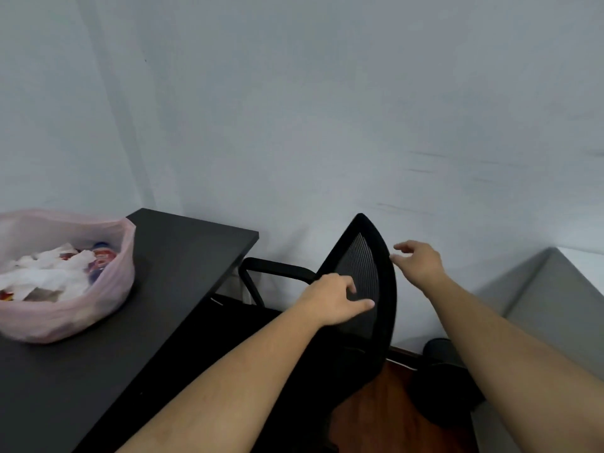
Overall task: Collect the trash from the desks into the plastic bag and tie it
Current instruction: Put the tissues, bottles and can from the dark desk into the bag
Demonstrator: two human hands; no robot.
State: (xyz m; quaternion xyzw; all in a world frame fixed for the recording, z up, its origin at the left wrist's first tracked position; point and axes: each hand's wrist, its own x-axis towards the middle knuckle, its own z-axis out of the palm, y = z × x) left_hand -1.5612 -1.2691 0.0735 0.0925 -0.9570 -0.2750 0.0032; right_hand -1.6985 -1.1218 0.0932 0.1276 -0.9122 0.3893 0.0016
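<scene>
Head view: a pink bag (65, 322) was seen standing open on a black desk (183, 256) at left, filled with crumpled white paper (42, 276) and red-and-blue wrappers (101, 259) whose print could not be read. The left hand (330, 297) was laid on a black mesh chair (366, 256), thumb and forefinger stretched out, nothing gripped. The right hand (420, 261) was held open just beside the chair's edge, empty.

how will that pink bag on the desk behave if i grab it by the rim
Probably floppy: the plastic bag slumps on the desk, its rim sagging open. Likely light, since it holds mostly crumpled tissues. Lifted by one side it could tip and spill, as nothing is tied.
</scene>
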